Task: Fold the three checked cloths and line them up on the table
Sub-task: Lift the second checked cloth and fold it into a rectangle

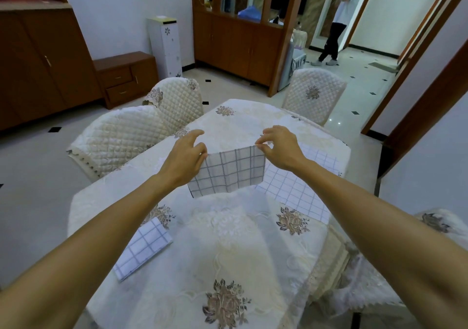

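Grip: left hand [186, 155] and right hand [279, 149] pinch top corners of checked cloth [229, 174] (thin, grey-gridded, hanging) | Table: folded cloth [144, 247], flat cloth [298, 192] apart on floral lace tablecloth [228, 240] | Room: quilted chairs [121, 136]

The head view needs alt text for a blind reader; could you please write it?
The left hand and right hand hold a hanging checked cloth by its top corners above the table. A folded cloth lies near left; a spread cloth lies at right.

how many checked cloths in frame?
3. The held cloth hangs between left hand and right hand at centre; the flat cloth lies right of it; the folded cloth lies near left. No others visible.
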